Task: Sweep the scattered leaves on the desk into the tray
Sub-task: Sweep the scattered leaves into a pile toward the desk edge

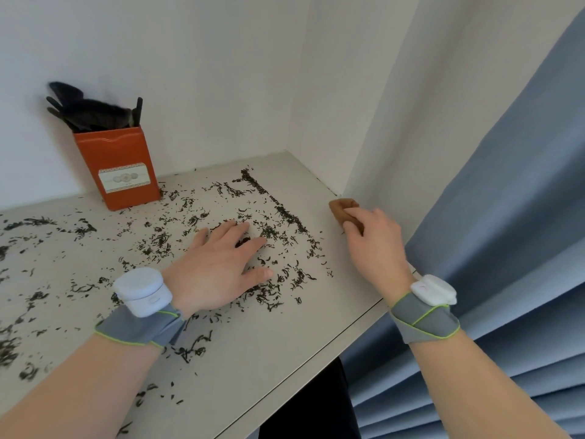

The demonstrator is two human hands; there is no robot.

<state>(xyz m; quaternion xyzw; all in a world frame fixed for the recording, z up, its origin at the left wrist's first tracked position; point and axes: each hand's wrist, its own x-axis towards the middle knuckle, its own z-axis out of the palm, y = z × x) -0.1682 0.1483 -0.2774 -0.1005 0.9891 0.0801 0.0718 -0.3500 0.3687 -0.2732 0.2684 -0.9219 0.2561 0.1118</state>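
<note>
- The left hand (218,264) lies flat on the pale table (269,353), palm down and fingers spread. It seems placed this way so that a wide surface can push loose bits along.
- Dark, curled dry leaves (160,240), which look like loose tea, are scattered under and all around this hand. They reach far out to its left and back toward the person.
- Between the two hands, a thin dense ridge of leaves runs away toward the wall (221,74). This looks like a line already gathered by a sweeping edge.
- The right hand (376,239) is well apart from the left, near the table's far right corner. Its fingers curl over a small brown object (340,209) that rests on the table.
- Much of the object is hidden by the fingers, so I cannot tell whether it is a scoop, a brush handle or the tray itself. No other tray is in view.
- The right hand's grip suggests it is readying this object to work on the ridge.
- Beyond the left hand, against the wall, an orange box (122,172) stands upright holding dark utensils (88,110), out of the sweeping path.
- A blue curtain (506,217) hangs just right of the right hand, past the table edge.
- Each wrist wears a grey band carrying a white device (142,291).
- Most of the leaves are not yet gathered.
</note>
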